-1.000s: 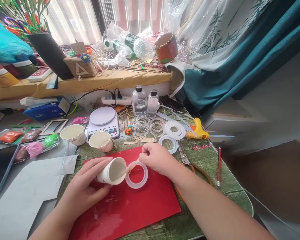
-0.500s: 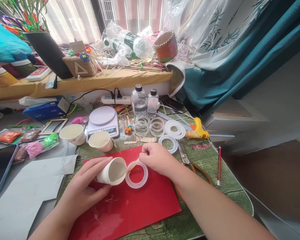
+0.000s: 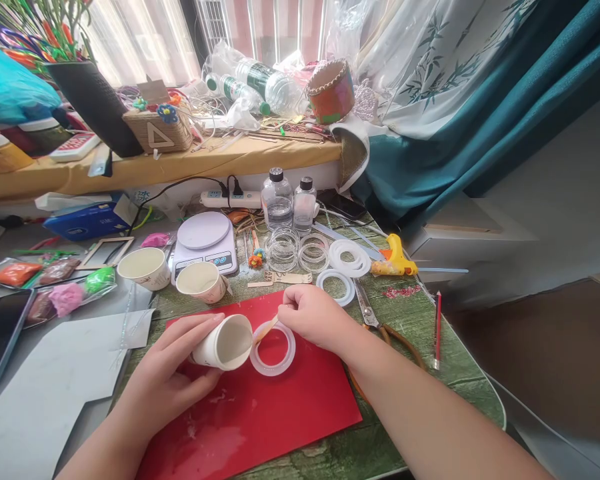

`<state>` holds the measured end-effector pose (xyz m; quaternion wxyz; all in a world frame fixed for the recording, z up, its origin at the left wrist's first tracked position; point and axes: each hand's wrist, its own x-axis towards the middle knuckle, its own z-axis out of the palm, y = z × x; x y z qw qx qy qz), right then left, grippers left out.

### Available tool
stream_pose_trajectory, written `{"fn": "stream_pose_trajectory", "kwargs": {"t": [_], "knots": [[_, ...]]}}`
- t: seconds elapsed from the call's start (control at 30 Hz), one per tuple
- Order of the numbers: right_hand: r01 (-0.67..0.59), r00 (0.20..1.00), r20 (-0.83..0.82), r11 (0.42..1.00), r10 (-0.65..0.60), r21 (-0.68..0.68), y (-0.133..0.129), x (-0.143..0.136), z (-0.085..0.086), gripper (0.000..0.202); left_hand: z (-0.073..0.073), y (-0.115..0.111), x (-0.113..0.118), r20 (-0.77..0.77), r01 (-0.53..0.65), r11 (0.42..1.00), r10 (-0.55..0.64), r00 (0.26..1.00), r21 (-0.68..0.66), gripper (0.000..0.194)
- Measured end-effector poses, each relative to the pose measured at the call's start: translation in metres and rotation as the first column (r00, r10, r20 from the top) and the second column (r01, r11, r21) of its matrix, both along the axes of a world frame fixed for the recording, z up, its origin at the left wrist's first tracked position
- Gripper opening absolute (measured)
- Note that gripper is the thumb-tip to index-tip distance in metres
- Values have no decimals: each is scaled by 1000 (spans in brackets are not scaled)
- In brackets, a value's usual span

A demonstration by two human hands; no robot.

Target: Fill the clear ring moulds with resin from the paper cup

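Over the red sheet (image 3: pixel 280 420), my left hand (image 3: pixel 175 373) is wrapped round a white paper cup (image 3: pixel 234 342), tilted with its mouth facing right. Clear liquid seems to lie inside the cup. My right hand (image 3: pixel 313 320) pinches a thin wooden stick (image 3: pixel 266 329), whose lower end meets the cup's rim. Just below the stick, a translucent ring-shaped silicone mold (image 3: pixel 291 357) rests flat on the sheet. Whether liquid is running along the stick cannot be made out.
Behind stand two paper cups (image 3: pixel 144 269), a kitchen scale (image 3: pixel 203 233) and two capped bottles (image 3: pixel 279 203). Clear rings (image 3: pixel 283 250), white ring molds (image 3: pixel 349 259), scissors (image 3: pixel 367 307) and a yellow glue gun (image 3: pixel 395 257) lie towards the right. A phone (image 3: pixel 3 340) is at far left.
Almost nothing differs. The whole view has shifted very slightly; both hands, the tilted cup and the stick keep their places over the ring mold.
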<state>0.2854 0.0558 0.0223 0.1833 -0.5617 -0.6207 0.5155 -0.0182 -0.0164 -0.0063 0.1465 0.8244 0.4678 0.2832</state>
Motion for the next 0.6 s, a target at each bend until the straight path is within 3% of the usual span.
{"fn": "stream_pose_trajectory", "kwargs": {"t": [0.6], "knots": [[-2,1000,-2,1000,2,-18,0,1,2,23,-2,-1,-3,-16,9,1000,-9,1000,22,56]]}}
